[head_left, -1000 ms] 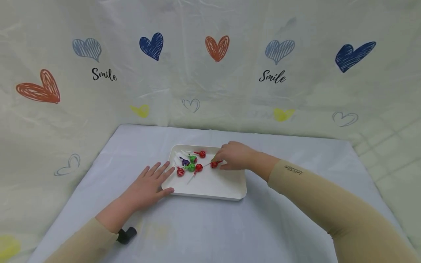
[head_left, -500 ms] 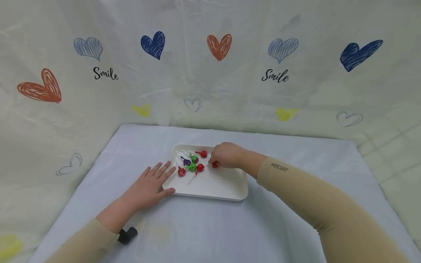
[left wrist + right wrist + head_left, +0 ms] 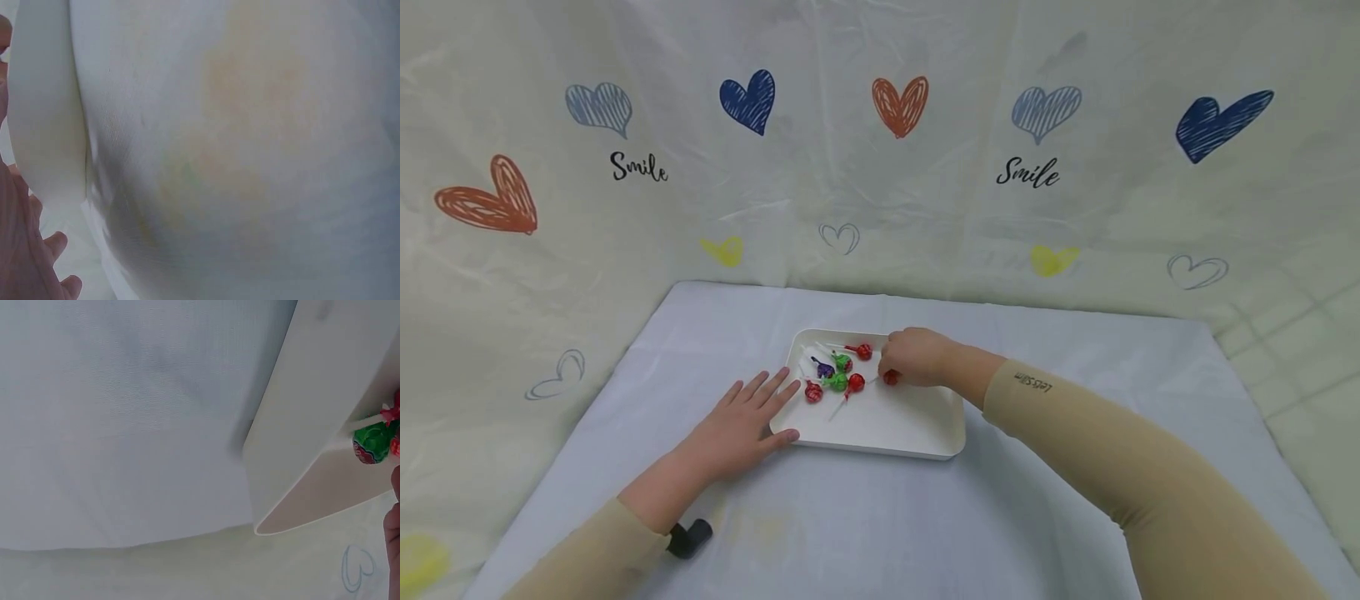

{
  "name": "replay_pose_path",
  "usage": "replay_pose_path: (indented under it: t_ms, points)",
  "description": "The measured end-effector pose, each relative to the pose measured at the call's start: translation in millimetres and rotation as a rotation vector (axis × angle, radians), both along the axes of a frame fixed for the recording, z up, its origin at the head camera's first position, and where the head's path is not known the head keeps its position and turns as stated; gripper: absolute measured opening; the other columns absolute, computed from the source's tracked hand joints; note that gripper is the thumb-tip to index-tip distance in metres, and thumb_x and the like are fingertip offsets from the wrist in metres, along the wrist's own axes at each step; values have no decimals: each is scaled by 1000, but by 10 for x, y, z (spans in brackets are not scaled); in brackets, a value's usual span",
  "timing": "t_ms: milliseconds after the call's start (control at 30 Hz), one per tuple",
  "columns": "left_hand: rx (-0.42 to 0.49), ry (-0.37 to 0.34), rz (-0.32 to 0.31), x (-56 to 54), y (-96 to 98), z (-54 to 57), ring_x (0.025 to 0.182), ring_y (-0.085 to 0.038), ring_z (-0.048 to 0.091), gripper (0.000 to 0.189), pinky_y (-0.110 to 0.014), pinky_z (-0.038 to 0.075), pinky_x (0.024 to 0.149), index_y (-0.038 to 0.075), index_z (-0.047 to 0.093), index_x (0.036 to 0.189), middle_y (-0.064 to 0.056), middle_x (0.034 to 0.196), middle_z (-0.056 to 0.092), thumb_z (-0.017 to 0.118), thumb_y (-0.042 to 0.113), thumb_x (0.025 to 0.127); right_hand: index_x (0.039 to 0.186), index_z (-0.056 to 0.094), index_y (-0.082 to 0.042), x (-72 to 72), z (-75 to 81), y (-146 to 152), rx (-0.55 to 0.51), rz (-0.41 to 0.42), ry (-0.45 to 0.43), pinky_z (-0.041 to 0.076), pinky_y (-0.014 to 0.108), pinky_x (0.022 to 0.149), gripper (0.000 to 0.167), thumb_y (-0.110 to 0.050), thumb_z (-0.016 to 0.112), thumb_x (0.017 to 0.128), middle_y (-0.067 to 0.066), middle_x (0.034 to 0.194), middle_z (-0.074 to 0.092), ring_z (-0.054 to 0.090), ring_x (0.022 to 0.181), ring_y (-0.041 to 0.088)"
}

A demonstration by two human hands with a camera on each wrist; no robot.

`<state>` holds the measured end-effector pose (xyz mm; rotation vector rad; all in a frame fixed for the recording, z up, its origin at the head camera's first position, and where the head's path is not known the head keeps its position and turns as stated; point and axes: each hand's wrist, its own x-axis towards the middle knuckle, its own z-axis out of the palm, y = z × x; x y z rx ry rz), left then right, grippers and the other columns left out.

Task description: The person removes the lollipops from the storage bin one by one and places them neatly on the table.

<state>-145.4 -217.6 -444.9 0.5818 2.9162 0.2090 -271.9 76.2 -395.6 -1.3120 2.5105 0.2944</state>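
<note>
A white rectangular tray (image 3: pixel 880 429) with raised rims holds several wrapped lollipops. My left hand (image 3: pixel 730 425) lies flat with fingers spread over the tray's left rim; its fingers (image 3: pixel 55 245) show in the left wrist view. My right hand (image 3: pixel 917 357) reaches down into the tray's right half with bent fingers, pinching at a lollipop; the palm hides most of the grip. A red lollipop (image 3: pixel 891 377) peeks out under those fingertips. In the right wrist view, a green lollipop (image 3: pixel 372 444) sits beside red wrappers, just above the fingers (image 3: pixel 394 525).
Left of the right hand lie a red lollipop (image 3: pixel 864 352), a purple lollipop (image 3: pixel 825 369) and a green lollipop (image 3: pixel 837 382), among others. White cloth (image 3: pixel 880 525) covers the table. A white backdrop with printed hearts (image 3: pixel 900 107) stands behind.
My right hand has moved slightly left over the tray, its thumb and fingers drawing closer together around the lollipop there. It holds still lately. The left hand stays put.
</note>
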Motion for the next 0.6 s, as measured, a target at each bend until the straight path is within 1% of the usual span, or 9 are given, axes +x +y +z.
replay_pose_path:
  t_ms: [133,267,367,467,600]
  points:
    - [6,-3,-3,4,2,-1,150,-36,13,87,-60,11,118,23,23,159,-4,166,13,38,75,92,113,76,-26,16,-14,10,-19,-17,-37,50,24,83,22,-24,74,91,-8,94,66,54,88,13]
    - [6,1,-1,3,-2,-8,150,-36,13,86,-60,11,118,23,23,159,-3,166,13,41,73,92,113,76,-26,35,-23,27,-37,-36,-77,50,24,82,23,-22,74,91,-8,93,65,54,88,12]
    - [1,7,-1,1,-4,-15,150,-36,13,86,-61,11,118,23,23,159,-3,166,13,42,73,92,111,77,-26,50,-18,42,-44,-77,-106,50,24,83,21,-22,75,90,-9,93,65,54,88,12]
    - [0,11,-3,0,-7,-21,150,-36,13,87,-61,11,118,23,23,159,-4,166,13,40,75,91,109,77,-26,65,-10,60,-48,-127,-139,50,25,85,20,-23,76,89,-10,92,64,55,89,12]
    - [4,8,-2,-3,-8,-16,150,-36,14,86,-61,12,118,23,23,159,-4,166,13,42,73,92,109,76,-27,77,-14,89,-47,-161,-161,50,25,85,20,-26,76,89,-12,92,63,55,88,12]
